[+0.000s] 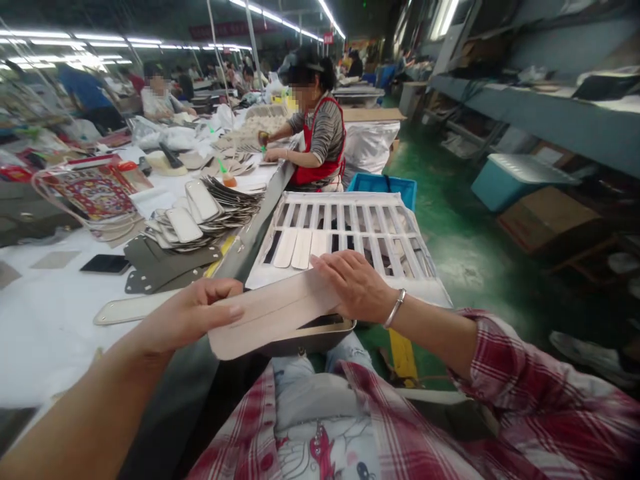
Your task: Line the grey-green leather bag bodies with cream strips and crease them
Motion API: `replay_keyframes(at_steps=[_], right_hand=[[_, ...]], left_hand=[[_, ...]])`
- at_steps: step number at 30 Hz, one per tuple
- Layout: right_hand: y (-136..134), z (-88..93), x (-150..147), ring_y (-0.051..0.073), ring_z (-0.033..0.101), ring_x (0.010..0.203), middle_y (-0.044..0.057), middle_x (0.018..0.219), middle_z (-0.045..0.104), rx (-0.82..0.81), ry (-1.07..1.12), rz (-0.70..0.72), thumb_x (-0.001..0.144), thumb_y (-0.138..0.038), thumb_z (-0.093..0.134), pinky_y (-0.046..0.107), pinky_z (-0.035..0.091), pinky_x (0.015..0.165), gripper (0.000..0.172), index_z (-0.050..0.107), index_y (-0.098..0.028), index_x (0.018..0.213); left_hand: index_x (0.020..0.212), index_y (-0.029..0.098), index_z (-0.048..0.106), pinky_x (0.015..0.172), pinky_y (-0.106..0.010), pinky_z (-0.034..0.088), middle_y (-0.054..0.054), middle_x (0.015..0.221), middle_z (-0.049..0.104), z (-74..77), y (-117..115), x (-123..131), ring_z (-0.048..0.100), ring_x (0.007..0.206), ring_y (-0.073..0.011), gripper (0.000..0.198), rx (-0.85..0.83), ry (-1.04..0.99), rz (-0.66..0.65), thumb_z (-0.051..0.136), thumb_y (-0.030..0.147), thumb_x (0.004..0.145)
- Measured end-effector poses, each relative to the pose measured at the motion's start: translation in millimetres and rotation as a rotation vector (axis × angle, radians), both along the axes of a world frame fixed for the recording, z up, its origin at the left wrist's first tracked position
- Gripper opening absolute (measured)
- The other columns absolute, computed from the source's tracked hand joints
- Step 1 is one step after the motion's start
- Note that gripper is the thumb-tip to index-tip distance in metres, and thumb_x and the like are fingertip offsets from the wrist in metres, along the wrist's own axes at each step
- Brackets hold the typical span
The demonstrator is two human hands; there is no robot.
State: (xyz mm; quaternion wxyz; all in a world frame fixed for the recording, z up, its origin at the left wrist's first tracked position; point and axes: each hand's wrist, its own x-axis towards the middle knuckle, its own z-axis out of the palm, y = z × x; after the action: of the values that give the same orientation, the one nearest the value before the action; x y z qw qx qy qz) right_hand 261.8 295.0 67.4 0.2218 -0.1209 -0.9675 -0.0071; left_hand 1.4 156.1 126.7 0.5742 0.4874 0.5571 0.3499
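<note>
A long pale strip (275,315) with rounded corners and a faint line along its middle is held between my hands, tilted up to the right. My left hand (193,312) pinches its near left end, thumb on top and fingers beneath. Over the far right end lies my right hand (353,287), its fingers closed around the edge. Under the strip is a dark shallow tray (307,340) above my lap, its contents mostly hidden. Just beyond my hands, several similar pale strips (301,249) lie on a white slatted rack (425,288).
At left, the white-covered table (55,320) bears a single strip (133,308), a phone (105,264), a patterned bag (97,190) and a pile of strips (220,212). A co-worker in a red apron (320,153) sits ahead. A blue crate (407,190) stands behind the rack.
</note>
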Motion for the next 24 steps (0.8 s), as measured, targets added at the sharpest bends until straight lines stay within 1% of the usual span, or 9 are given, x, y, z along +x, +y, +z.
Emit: replay_keyframes(at_steps=[3, 5, 7, 9, 12, 14, 17, 20, 24], right_hand=[[-3, -10.5, -3, 0.03, 0.037, 0.108, 0.018, 0.123, 0.039, -0.107, 0.043, -0.077, 0.065, -0.023, 0.06, 0.047, 0.033, 0.094, 0.088, 0.014, -0.004, 0.138], [-2, -17.5, -5, 0.03, 0.036, 0.111, 0.019, 0.125, 0.037, -0.186, 0.073, -0.111, 0.067, -0.026, 0.06, 0.046, 0.032, 0.097, 0.086, 0.014, -0.002, 0.137], [0, -23.6, -7, 0.03, 0.034, 0.115, 0.02, 0.127, 0.035, -0.256, 0.096, -0.119, 0.069, -0.024, 0.057, 0.045, 0.031, 0.099, 0.083, 0.014, -0.001, 0.136], [2, -26.9, -9, 0.029, 0.033, 0.117, 0.02, 0.129, 0.034, -0.331, 0.117, -0.127, 0.071, -0.022, 0.053, 0.046, 0.03, 0.1, 0.078, 0.014, -0.004, 0.136], [1, -25.1, -10, 0.027, 0.035, 0.118, 0.018, 0.129, 0.036, -0.47, 0.15, -0.139, 0.077, -0.023, 0.047, 0.047, 0.032, 0.1, 0.068, 0.016, -0.008, 0.136], [-1, -22.9, -9, 0.026, 0.038, 0.117, 0.017, 0.127, 0.038, -0.545, 0.176, -0.131, 0.081, -0.025, 0.043, 0.046, 0.035, 0.098, 0.063, 0.017, -0.009, 0.136], [-1, -26.9, -8, 0.025, 0.038, 0.117, 0.017, 0.129, 0.036, -0.541, 0.184, -0.105, 0.081, -0.025, 0.044, 0.045, 0.035, 0.098, 0.063, 0.017, -0.01, 0.136], [1, -42.0, -9, 0.027, 0.035, 0.116, 0.017, 0.128, 0.035, -0.461, 0.145, -0.12, 0.073, -0.021, 0.052, 0.045, 0.032, 0.1, 0.073, 0.017, -0.008, 0.135], [10, -64.0, -11, 0.028, 0.036, 0.113, 0.018, 0.124, 0.037, -0.366, 0.154, -0.177, 0.067, -0.018, 0.055, 0.046, 0.033, 0.098, 0.078, 0.019, -0.005, 0.134]], left_hand=[[0.097, 0.015, 0.061, 0.057, -0.031, 0.048, -0.009, 0.088, 0.062, -10.8, -7, -18, 0.059, 0.072, -0.0227, 0.069, 0.201, -0.273, 0.057, 0.064, 0.066, 0.051], [0.111, 0.017, 0.056, 0.066, -0.036, 0.049, -0.012, 0.11, 0.057, -26.3, -10, -30, 0.055, 0.096, -0.0308, 0.079, 0.322, -0.307, 0.138, 0.066, 0.066, 0.049], [0.11, 0.018, 0.058, 0.068, -0.03, 0.048, -0.011, 0.112, 0.057, -46.3, -10, -34, 0.051, 0.103, -0.0293, 0.07, 0.345, -0.133, 0.245, 0.077, 0.046, 0.048], [0.104, 0.018, 0.063, 0.066, -0.024, 0.047, -0.01, 0.102, 0.062, -66.9, -8, -27, 0.054, 0.095, -0.0245, 0.061, 0.314, 0.11, 0.318, 0.081, 0.026, 0.046], [0.09, 0.015, 0.068, 0.063, -0.023, 0.046, -0.006, 0.083, 0.067, -87.1, -7, -8, 0.057, 0.075, -0.0183, 0.032, 0.294, 0.336, 0.308, 0.074, 0.024, 0.06], [0.084, 0.015, 0.068, 0.064, -0.024, 0.047, -0.005, 0.075, 0.066, -89.4, -9, 1, 0.058, 0.069, -0.0165, 0.019, 0.34, 0.328, 0.337, 0.065, 0.028, 0.07], [0.098, 0.018, 0.065, 0.071, -0.026, 0.048, -0.005, 0.091, 0.066, -81.6, -14, 5, 0.059, 0.081, -0.0186, 0.031, 0.461, 0.169, 0.405, 0.066, 0.029, 0.069], [0.121, 0.022, 0.051, 0.082, -0.027, 0.046, -0.006, 0.113, 0.058, -73.8, -19, 4, 0.055, 0.099, -0.0228, 0.06, 0.44, 0.059, 0.281, 0.071, 0.023, 0.063], [0.124, 0.019, 0.047, 0.08, -0.027, 0.047, -0.008, 0.111, 0.059, -74.7, -17, 8, 0.056, 0.099, -0.0246, 0.065, 0.3, 0.041, 0.193, 0.07, 0.02, 0.064]])
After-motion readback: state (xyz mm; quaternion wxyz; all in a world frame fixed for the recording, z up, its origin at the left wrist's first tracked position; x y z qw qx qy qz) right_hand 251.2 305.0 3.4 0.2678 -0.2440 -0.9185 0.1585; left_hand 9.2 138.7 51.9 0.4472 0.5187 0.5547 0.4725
